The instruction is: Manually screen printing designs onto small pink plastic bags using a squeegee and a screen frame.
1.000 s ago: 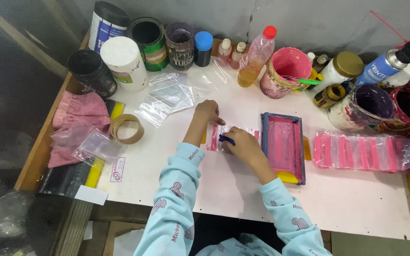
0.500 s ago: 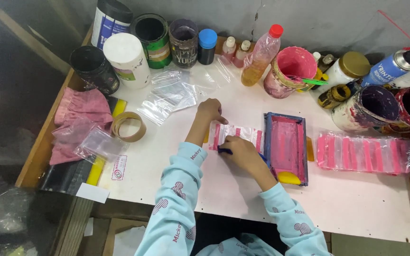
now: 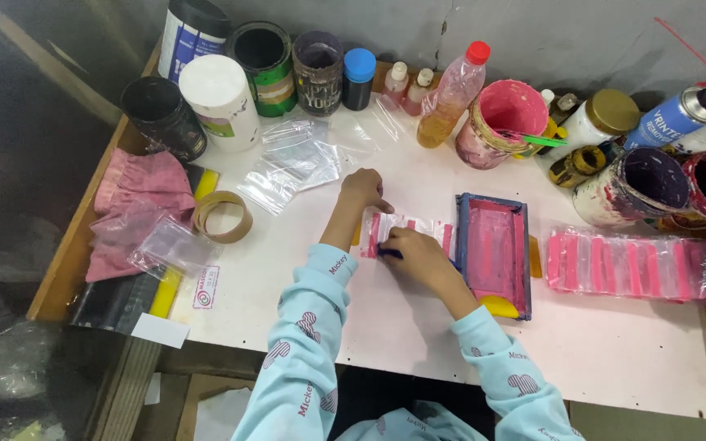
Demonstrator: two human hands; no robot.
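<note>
Pressing down on a small pink-and-white striped packet, the left hand lies with its fingers bent over the packet's upper left corner, pinning it flat to the desk. The right hand is curled around a small dark blue tool, whose tip sits on the packet's lower edge; what kind of tool it is cannot be told. The packet lies near the middle of the desk, just left of a blue-framed printing screen stained pink, with a yellow squeegee at the frame's near end. The step in hand looks like marking or working the packet's surface. A fair judgement is that any next stroke needs the left hand firm, since the thin packet could slide.

A row of finished pink-striped packets lies to the right. Clear plastic bags are spread behind the hands, a tape roll and pink rags to the left. Paint cans, among them a pink-stained one, bottles and a spray can line the grey wall at the back. The white desk top is smudged pink.
</note>
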